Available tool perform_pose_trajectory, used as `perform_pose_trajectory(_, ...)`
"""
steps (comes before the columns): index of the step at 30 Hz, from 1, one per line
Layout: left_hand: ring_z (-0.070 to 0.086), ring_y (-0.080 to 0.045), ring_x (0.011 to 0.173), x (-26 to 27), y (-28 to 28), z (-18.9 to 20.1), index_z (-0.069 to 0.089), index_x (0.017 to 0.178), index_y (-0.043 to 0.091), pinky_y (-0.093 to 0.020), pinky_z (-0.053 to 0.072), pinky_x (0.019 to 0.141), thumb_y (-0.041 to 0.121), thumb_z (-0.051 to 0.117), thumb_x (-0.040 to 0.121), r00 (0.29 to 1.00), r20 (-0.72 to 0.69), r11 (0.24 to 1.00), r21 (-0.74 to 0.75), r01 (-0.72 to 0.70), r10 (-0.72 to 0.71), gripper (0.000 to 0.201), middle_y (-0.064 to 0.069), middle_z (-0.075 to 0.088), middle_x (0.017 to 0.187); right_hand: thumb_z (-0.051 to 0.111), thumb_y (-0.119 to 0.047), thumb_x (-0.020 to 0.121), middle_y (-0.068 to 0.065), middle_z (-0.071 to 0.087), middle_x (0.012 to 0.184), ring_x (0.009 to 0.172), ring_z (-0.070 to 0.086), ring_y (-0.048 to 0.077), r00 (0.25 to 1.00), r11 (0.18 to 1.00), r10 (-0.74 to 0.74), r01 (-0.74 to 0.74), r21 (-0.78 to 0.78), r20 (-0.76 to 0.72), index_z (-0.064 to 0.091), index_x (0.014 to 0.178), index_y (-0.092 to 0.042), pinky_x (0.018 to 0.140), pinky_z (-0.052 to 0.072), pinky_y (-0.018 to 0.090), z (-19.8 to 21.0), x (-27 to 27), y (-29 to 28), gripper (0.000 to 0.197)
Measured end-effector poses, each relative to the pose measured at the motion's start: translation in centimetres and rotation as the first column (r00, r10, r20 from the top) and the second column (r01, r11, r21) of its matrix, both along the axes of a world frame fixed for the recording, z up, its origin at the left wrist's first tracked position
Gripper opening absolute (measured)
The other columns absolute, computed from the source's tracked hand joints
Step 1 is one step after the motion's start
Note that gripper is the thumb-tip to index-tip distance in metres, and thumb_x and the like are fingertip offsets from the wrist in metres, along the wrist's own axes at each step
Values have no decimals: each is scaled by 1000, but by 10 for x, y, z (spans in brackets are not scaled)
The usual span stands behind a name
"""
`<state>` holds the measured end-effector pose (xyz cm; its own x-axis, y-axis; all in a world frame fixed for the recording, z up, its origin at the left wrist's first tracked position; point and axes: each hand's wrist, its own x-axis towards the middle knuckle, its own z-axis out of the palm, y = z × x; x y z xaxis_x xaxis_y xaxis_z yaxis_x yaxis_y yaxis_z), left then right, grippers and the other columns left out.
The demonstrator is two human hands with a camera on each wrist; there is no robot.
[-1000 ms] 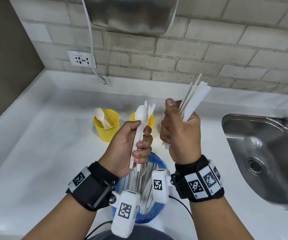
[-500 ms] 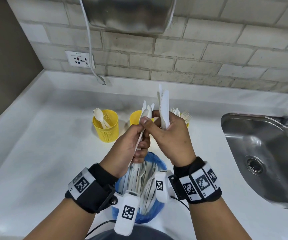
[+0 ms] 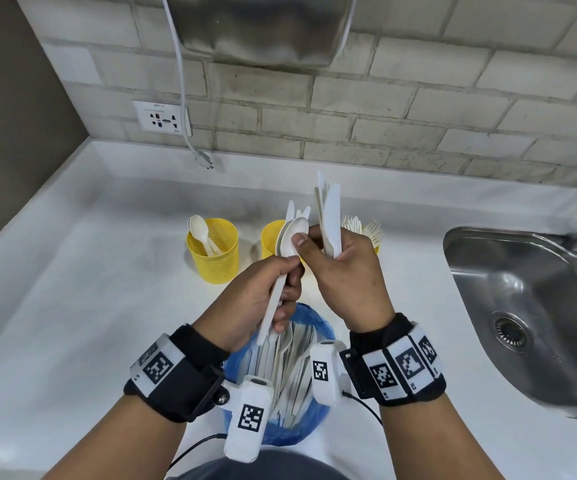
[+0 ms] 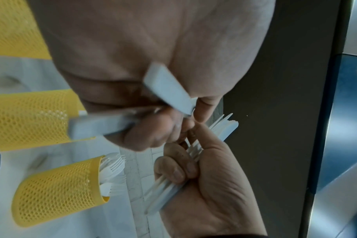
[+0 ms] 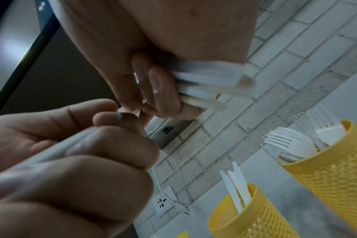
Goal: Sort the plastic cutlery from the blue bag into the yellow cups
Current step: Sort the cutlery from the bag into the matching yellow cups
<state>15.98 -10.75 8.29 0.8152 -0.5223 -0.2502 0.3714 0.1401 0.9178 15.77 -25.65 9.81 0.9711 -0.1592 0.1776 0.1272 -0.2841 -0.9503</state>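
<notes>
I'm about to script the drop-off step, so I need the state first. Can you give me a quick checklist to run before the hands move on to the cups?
1. Left hand grips spoons securely: ok, fingers curled round the handles.
2. Right hand grips its bundle of knives: ok, blades stand above the fist.
3. Right thumb and fingertip off the spoon bowls: not ok, they touch or pinch them.
4. Cups upright and reachable: ok for the spoon cup; the knife cup and fork cup are upright too.
5. Each bundle holds one kind only: cannot tell, the pieces overlap.
6. Blue bag emptied: not ok, cutlery remains inside.
</notes>
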Motion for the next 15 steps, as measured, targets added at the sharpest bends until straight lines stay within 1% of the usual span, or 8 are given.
perform_pose_trajectory(1,41,-20,54,0,0,0,57,75,16,-33,44,50,37,49,97,998,59,999,39,-13,11,32,-2,41,65,70,-24,95,13,70,75,73,66,25,1000,1000,-11,11,-9,-2,73,87,-4,68,52,35,-2,1,0,22)
perform_pose_trajectory(3,63,-25,77,4,3,-2,68,94,16,-44,60,75,33,53,101,975,218,984,162,-72,35,24,-4,63,82,70,-33,90,9,73,79,76,69,23,999,999,-46,46,-14,9,74,88,-9,71,55,36,-4,3,0,25)
perform_pose_trajectory(4,67,-25,90,7,6,-3,69,104,20,-45,59,89,32,56,99,960,277,977,190,-99,44,18,-6,69,94,69,-37,87,8,73,82,79,70,23,998,998,-65,65,-14,19,74,88,-9,73,56,37,-6,4,-1,28)
perform_pose_trajectory(6,68,-34,103,13,14,-5,68,112,23,-52,53,100,37,66,90,939,340,973,195,-120,48,26,-18,68,106,68,-37,86,9,73,85,82,69,23,995,995,-94,95,-22,42,72,88,-10,77,56,40,-8,6,-2,28)
perform_pose_trajectory(7,67,-36,105,15,16,-5,69,113,23,-52,52,101,36,71,88,926,377,971,203,-122,37,28,-20,67,108,69,-35,87,9,72,86,83,69,23,993,994,-100,102,-25,54,72,88,-10,77,55,40,-9,7,-3,26)
perform_pose_trajectory(9,69,-29,102,16,19,-5,71,109,19,-38,55,98,24,75,91,881,473,960,246,-132,0,19,-11,72,103,71,-30,90,10,71,87,83,68,22,991,993,-111,114,-31,80,72,87,-9,77,53,39,-10,8,-3,20)
perform_pose_trajectory(12,67,-12,79,16,16,-5,73,88,14,-18,51,78,16,76,89,823,567,937,276,-216,23,4,7,71,81,71,-31,89,10,70,90,86,69,20,989,992,-122,124,-20,87,74,87,-14,79,54,38,-11,11,1,18)
perform_pose_trajectory(15,59,-27,67,20,17,-11,67,72,4,-27,46,66,21,78,88,781,620,899,296,-324,77,26,-13,63,70,72,-37,86,7,71,92,90,70,18,993,995,-102,102,0,60,76,88,-26,82,56,39,-14,16,9,12)
